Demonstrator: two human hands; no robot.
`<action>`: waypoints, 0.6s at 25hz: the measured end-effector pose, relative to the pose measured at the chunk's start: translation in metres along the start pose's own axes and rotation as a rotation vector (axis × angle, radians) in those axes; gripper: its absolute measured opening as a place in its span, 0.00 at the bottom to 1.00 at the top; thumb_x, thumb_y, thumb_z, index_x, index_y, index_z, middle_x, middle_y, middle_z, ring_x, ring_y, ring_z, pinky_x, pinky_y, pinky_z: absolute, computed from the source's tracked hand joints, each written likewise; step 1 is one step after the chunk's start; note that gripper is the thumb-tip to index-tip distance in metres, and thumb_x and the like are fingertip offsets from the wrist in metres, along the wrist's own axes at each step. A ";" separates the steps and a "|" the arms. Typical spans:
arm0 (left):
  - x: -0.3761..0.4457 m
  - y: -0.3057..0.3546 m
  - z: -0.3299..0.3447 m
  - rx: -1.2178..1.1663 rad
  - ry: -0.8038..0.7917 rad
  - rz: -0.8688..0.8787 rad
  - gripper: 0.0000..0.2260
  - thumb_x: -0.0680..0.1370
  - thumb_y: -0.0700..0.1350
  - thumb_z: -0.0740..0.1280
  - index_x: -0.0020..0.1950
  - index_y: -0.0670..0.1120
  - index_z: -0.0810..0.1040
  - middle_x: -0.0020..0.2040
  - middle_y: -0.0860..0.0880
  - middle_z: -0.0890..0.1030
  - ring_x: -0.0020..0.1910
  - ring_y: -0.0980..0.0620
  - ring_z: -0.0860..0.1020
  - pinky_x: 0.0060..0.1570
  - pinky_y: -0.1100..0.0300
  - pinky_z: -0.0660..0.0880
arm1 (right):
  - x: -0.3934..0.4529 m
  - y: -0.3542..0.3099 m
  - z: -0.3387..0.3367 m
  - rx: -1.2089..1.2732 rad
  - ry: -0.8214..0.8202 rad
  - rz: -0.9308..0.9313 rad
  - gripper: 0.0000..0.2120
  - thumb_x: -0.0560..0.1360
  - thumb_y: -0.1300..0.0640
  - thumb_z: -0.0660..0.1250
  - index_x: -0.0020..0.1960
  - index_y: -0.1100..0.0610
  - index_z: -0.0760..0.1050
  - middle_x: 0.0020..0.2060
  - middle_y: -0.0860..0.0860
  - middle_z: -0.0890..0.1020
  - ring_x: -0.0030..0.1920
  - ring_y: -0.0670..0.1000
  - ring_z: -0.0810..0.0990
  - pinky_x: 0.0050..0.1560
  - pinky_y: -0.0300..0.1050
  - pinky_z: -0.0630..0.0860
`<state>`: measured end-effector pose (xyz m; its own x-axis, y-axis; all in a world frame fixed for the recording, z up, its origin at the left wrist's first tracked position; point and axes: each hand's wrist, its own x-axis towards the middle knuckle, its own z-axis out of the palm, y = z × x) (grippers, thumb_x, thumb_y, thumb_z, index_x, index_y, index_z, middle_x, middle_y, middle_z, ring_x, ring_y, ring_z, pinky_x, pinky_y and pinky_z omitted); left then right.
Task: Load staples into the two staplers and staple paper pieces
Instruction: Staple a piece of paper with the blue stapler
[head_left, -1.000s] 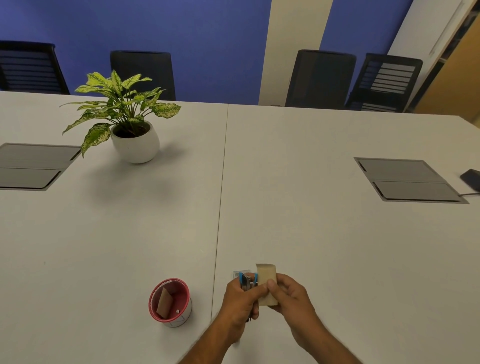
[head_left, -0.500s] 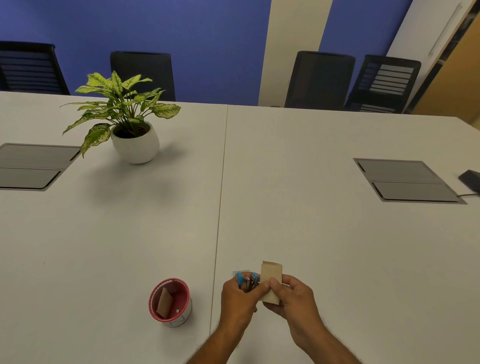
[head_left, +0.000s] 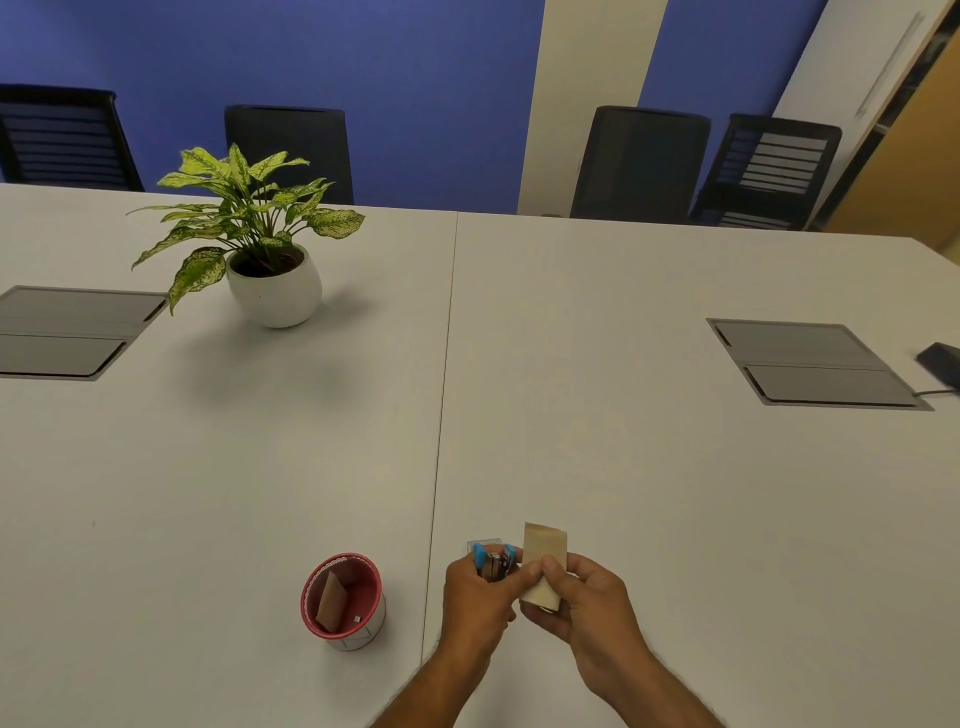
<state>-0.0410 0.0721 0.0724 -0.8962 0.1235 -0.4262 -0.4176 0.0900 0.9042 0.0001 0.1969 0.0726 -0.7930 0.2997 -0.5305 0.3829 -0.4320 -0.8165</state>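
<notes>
Left hand (head_left: 475, 597) closed around blue stapler (head_left: 494, 561); right hand (head_left: 582, 603) pinching folded tan paper piece (head_left: 543, 564), touching stapler's right side, above white table (head_left: 571, 415). Left of stapler: red cup (head_left: 343, 603) holding brown paper (head_left: 331, 603). Far beyond, leftward: potted plant (head_left: 260, 244).

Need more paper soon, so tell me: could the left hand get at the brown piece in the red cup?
Probably yes, once freed: the left hand holds the blue stapler, and the red cup stands open-topped just beside it, nothing between.
</notes>
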 end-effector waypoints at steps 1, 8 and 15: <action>0.000 0.000 0.000 -0.005 0.000 0.002 0.08 0.71 0.47 0.77 0.48 0.46 0.84 0.37 0.48 0.84 0.28 0.55 0.78 0.26 0.68 0.72 | 0.000 0.000 0.000 0.001 0.001 0.005 0.07 0.79 0.61 0.67 0.52 0.62 0.81 0.45 0.59 0.88 0.46 0.59 0.87 0.41 0.49 0.84; -0.001 -0.001 -0.003 -0.023 0.016 -0.021 0.04 0.72 0.43 0.76 0.43 0.45 0.83 0.34 0.48 0.83 0.27 0.55 0.77 0.26 0.66 0.72 | -0.001 -0.003 -0.003 -0.031 -0.021 0.049 0.07 0.77 0.61 0.69 0.52 0.64 0.82 0.45 0.60 0.88 0.48 0.61 0.87 0.42 0.51 0.84; 0.002 -0.002 -0.004 -0.036 -0.009 -0.047 0.07 0.72 0.42 0.76 0.45 0.42 0.81 0.36 0.47 0.81 0.29 0.54 0.75 0.27 0.66 0.72 | 0.001 -0.013 -0.004 -0.091 -0.033 -0.038 0.08 0.78 0.56 0.68 0.48 0.58 0.84 0.45 0.57 0.88 0.44 0.56 0.88 0.38 0.48 0.83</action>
<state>-0.0426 0.0682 0.0694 -0.8740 0.1287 -0.4685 -0.4646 0.0604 0.8834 -0.0036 0.2062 0.0824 -0.8225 0.2855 -0.4919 0.3923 -0.3415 -0.8541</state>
